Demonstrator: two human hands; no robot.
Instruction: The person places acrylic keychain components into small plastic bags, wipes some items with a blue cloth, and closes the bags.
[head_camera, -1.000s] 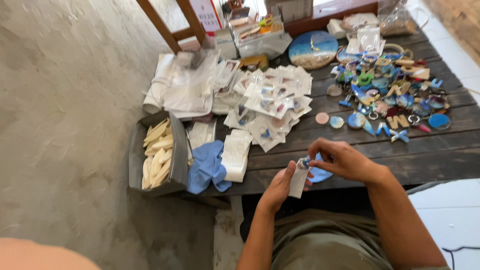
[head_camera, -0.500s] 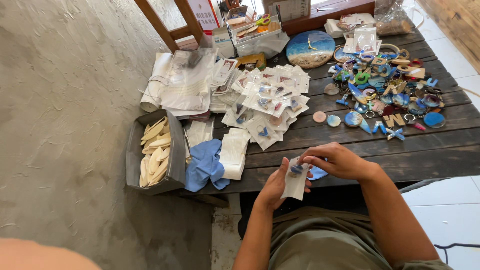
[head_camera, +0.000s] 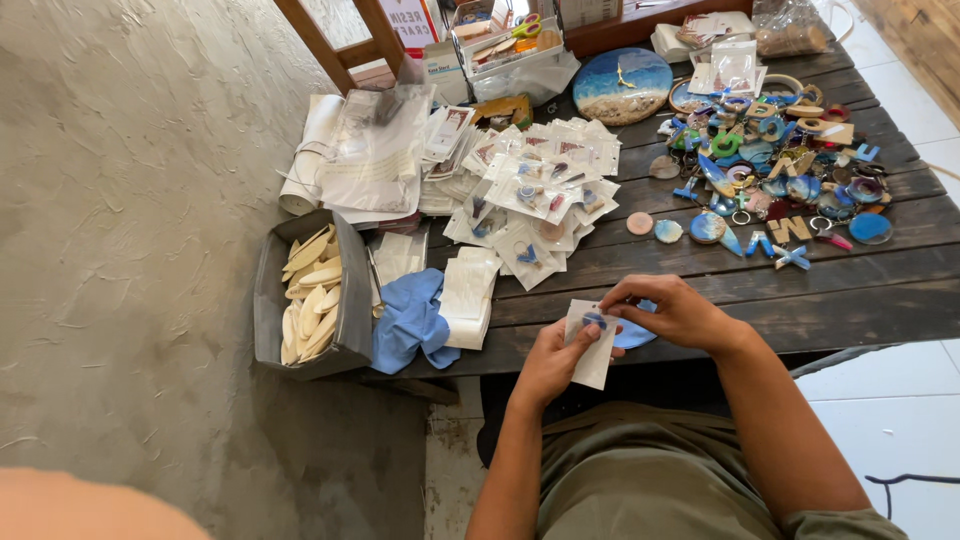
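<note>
1. Clear plastic pouch (head_camera: 592, 345) is sitting in the left hand (head_camera: 548, 362), which is pinching it just off the near edge of the dark wooden table (head_camera: 860, 290).
2. Right hand (head_camera: 672, 310) is closing its fingertips on the pouch's top, beside a small blue piece (head_camera: 634, 334).
3. Blue cloth (head_camera: 410, 322) is lying on the table, left of the pouch.
</note>
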